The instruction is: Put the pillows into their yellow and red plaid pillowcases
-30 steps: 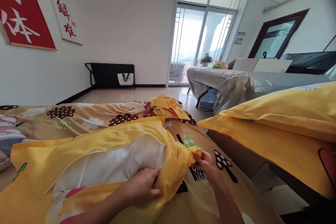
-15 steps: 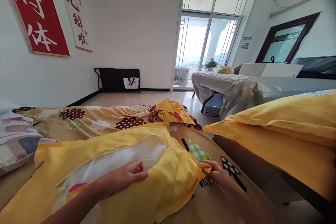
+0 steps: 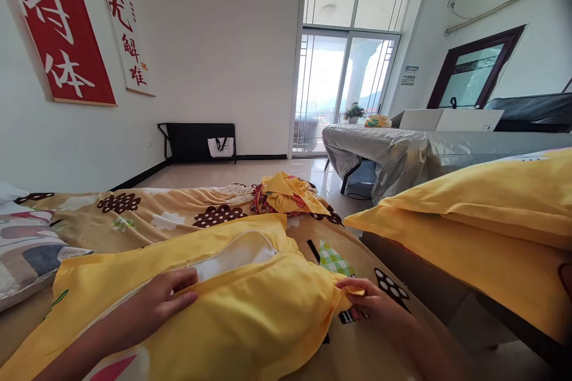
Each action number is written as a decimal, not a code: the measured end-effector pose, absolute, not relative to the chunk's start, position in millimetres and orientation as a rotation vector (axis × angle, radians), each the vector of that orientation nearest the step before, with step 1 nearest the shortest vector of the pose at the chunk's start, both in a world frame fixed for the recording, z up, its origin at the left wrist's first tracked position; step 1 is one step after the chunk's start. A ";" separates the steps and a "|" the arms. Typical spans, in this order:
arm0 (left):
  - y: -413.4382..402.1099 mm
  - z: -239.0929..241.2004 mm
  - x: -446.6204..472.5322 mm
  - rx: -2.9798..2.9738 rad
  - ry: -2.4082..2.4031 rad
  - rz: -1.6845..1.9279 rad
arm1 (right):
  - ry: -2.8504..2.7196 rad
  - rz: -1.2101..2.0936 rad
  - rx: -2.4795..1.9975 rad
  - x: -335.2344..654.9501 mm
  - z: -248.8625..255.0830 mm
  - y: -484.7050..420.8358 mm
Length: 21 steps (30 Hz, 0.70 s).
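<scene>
A white pillow (image 3: 232, 254) lies on the bed inside a yellow pillowcase (image 3: 263, 315), with only a strip of white showing at the zipper opening. My left hand (image 3: 163, 300) rests on the opening's edge, fingers pinching the yellow cloth. My right hand (image 3: 373, 303) pinches the pillowcase's right corner and holds it taut. Both forearms come in from the bottom of the view.
A patterned tan bedsheet (image 3: 147, 214) covers the bed, with a bundle of yellow cloth (image 3: 290, 193) at its far end. Two stacked yellow pillows (image 3: 487, 232) lie at the right. A patterned pillow (image 3: 27, 250) is at the left. A grey covered table (image 3: 402, 152) stands beyond.
The yellow pillowcase has been drawn over most of the white pillow. My left hand slid left along the opening while my right hand kept hold of the corner.
</scene>
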<state>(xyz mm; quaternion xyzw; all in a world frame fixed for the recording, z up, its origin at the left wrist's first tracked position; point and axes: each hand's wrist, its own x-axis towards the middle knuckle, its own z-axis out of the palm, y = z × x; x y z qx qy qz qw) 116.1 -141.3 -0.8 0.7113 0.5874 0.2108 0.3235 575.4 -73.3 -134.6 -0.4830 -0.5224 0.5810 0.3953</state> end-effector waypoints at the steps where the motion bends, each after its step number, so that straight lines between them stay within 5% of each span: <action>1: -142.5 -4.6 116.1 1.869 1.536 0.549 | -1.345 1.479 -1.201 577.1 -134.7 -74.4; 11: -133.0 -16.6 113.5 1.759 1.498 0.664 | -1.289 1.409 -1.441 567.1 -155.2 -54.5; 21: -131.7 9.2 82.8 1.279 1.379 0.799 | -1.184 1.632 -1.100 578.8 -166.4 -53.2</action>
